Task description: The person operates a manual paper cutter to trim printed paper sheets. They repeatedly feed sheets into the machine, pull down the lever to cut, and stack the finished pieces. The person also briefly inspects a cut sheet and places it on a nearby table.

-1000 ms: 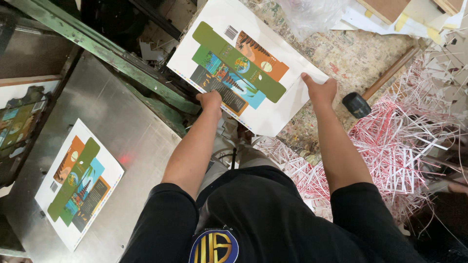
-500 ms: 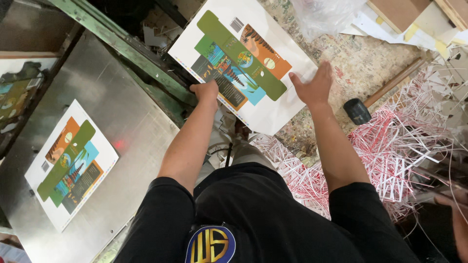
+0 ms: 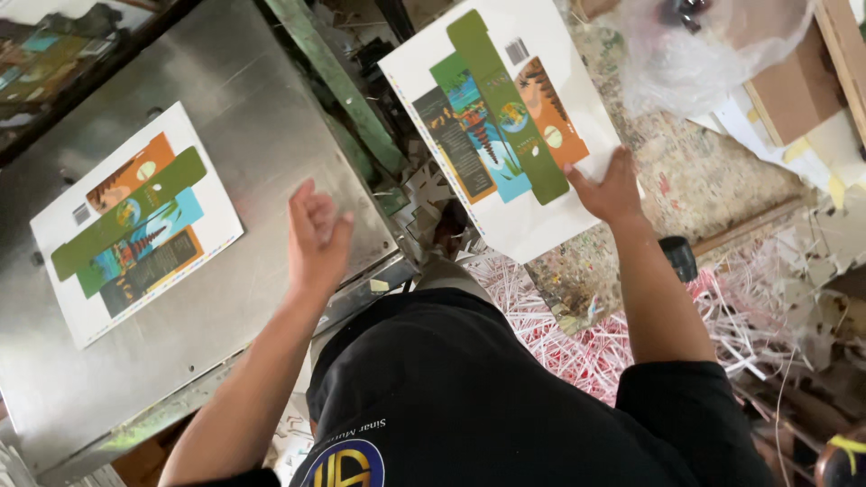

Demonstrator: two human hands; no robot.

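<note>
A printed sheet lies flat on the steel surface, with bare metal open all round it up to the near edge. A second printed sheet rests on the speckled surface beyond the green frame bar; paper strips and a mallet crowd its near side. The left hand hovers above the steel, fingers spread, holding nothing. The right hand presses open fingers on the second sheet's edge.

Even daylight, slight motion blur
</note>
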